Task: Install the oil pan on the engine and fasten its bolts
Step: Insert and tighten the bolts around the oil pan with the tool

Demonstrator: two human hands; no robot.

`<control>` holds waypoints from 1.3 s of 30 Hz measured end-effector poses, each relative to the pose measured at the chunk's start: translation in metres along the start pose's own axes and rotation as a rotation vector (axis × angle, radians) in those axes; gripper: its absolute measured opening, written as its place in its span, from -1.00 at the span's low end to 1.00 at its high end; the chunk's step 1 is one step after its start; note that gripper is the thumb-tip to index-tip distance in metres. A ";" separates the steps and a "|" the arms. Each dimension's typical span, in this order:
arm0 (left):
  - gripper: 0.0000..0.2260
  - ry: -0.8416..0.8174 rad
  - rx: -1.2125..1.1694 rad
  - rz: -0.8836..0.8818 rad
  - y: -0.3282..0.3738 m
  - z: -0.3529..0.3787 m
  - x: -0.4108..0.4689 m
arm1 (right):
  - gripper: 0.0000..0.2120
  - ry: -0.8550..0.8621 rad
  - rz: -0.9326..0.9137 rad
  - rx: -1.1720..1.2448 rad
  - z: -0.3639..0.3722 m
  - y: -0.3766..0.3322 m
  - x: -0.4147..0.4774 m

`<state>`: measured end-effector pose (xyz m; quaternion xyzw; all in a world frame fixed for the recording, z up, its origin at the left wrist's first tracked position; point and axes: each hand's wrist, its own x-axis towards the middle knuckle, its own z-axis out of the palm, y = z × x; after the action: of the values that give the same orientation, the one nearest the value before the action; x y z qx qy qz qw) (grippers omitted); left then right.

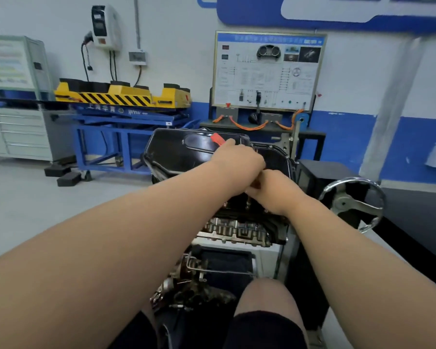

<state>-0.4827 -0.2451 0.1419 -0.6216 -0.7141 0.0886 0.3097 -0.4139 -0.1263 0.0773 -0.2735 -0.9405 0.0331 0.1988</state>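
1. Head view: the black oil pan (184,152) sits on top of the engine (237,231), straight ahead.
2. The left hand (237,159) lies over the pan, fingers curled beside a red piece (216,139); I cannot tell whether they grip it.
3. The right hand (275,193) curls at the pan's near rim, its hold hidden.
4. The blue lift table (126,117) bears white Chinese writing, blurred.
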 end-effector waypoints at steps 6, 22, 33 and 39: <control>-0.70 0.004 -0.169 -0.148 -0.003 0.002 -0.006 | -0.74 0.096 0.087 -0.071 0.000 -0.004 -0.002; -0.79 0.081 -0.107 0.056 -0.006 0.009 -0.002 | -0.76 0.049 0.128 0.038 -0.001 -0.003 -0.011; -0.89 0.074 -0.119 0.083 -0.004 0.009 0.011 | -0.81 -0.068 0.021 0.038 -0.008 -0.001 -0.004; -0.66 0.125 -0.212 -0.131 -0.004 0.021 0.000 | -0.80 -0.044 0.036 0.035 -0.007 -0.004 -0.004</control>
<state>-0.4976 -0.2403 0.1272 -0.6073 -0.7377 -0.0464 0.2911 -0.4105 -0.1322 0.0829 -0.2859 -0.9389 0.0589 0.1823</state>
